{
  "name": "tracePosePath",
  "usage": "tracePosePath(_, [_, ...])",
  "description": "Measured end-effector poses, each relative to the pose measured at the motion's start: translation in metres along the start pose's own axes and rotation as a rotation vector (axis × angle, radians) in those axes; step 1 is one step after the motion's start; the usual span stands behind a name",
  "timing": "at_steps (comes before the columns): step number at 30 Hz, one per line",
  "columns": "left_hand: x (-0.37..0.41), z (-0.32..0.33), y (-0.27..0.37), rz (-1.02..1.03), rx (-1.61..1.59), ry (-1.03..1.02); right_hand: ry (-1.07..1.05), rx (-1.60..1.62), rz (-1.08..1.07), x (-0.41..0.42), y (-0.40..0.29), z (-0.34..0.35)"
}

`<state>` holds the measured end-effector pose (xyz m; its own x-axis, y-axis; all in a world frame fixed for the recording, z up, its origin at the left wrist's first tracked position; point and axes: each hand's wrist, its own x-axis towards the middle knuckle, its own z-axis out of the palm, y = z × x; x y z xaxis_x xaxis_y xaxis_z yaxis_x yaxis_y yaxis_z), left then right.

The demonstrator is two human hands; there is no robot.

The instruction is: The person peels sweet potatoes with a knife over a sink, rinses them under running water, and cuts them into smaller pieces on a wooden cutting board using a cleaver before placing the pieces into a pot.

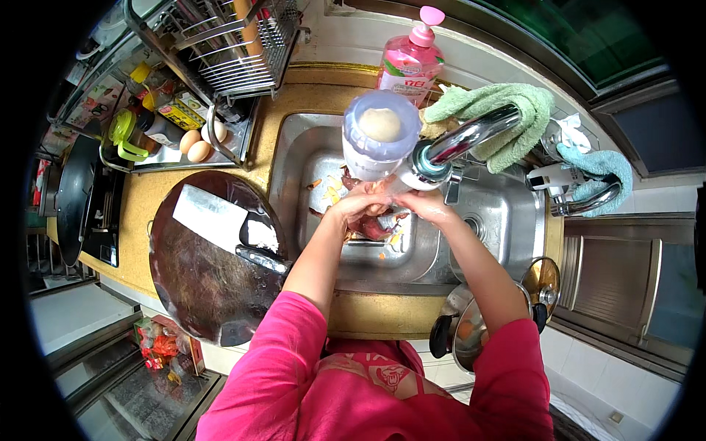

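Both hands are low in the left basin of a stainless steel sink (419, 270), under a chrome tap (474, 135) with a water filter (380, 132) on its spout. My left hand (361, 203) has its fingers curled inward. My right hand (423, 205), wet, meets it from the other side. The filter and running water partly cover the fingers, so whether they hold anything cannot be told. Dark reddish and pale yellow peelings (370, 227) lie below them on the basin floor.
A cleaver (212, 218) rests on a round wooden chopping board (209, 292) at left. A steel pot (469, 333) and glass lid (543, 281) are at right. Pink pump bottle (408, 69), green towel (502, 121), wire rack (237, 49) and eggs (198, 151) stand behind.
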<state>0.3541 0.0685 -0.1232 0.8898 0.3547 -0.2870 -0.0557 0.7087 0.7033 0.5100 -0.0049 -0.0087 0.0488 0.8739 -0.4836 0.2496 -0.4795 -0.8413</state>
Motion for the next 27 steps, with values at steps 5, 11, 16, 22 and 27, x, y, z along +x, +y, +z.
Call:
tracePosePath(5, [0.019, 0.043, -0.016, 0.196, -0.475, 0.543, 0.051, 0.244, -0.14, 0.001, 0.041, -0.018])
tracePosePath(11, [0.104, -0.018, -0.07, 0.242, -0.931, 0.217, 0.122, -0.63, -0.308, -0.029, 0.02, 0.014])
tracePosePath(16, [0.077, 0.018, -0.038, 0.053, -0.71, 0.28, -0.005, -0.592, -0.258, -0.034, 0.037, -0.004])
tracePosePath(22, [0.045, 0.004, -0.04, 0.272, -0.351, 0.584, 0.159, -0.278, -0.159, 0.004, 0.042, 0.051])
tracePosePath(27, [0.014, 0.032, -0.027, 0.266, -0.519, 0.625, 0.309, 0.488, 0.055, 0.091, 0.067, 0.071])
